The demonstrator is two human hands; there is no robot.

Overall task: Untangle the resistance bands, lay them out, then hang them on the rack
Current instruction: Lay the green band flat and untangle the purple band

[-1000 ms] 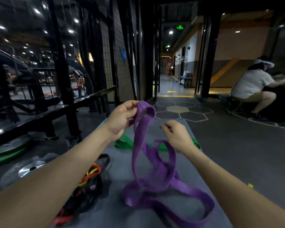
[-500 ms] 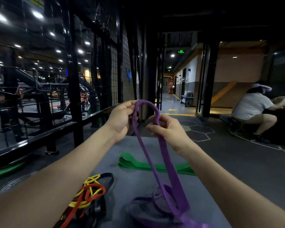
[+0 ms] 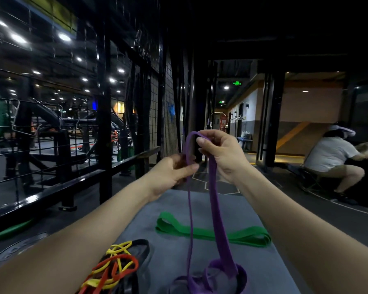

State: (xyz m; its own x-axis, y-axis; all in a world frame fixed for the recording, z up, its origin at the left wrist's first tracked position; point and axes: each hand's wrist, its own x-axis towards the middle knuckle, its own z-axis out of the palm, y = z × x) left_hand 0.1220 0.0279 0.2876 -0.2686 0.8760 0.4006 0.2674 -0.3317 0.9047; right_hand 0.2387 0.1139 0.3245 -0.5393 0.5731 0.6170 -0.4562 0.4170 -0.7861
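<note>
purple rubber, the purple band (image 3: 216, 200), loops over the right hand (image 3: 221, 152), which is raised above the far end of the mat (image 3: 170, 255) and pinches the top of the loop between thumb and curled fingers. the left hand (image 3: 172, 171), just lower and beside it, pinches one strand of the same band between thumb and fingertips. from the two hands the band hangs in two strands, a thin edge-on one on the left and a broad flat one on the right, down to the near end of the mat, where the rest of it lies in a loose coiled heap. across the middle of the mat, behind the hanging strands, the green band (image 3: 212, 231) lies flat and stretched out crosswise. at the mat's near left corner sits a tangle (image 3: 115, 270) of yellow, red and black bands, partly off the mat's edge. left of the mat a weight plate (image 3: 15, 249) lies on the dark floor, and beyond it runs a black rail (image 3: 72, 183) with a wire grid panel (image 3: 168, 115) behind. well off to the right of the mat a person in a white shirt (image 3: 329, 155) sits bent forward.
</note>
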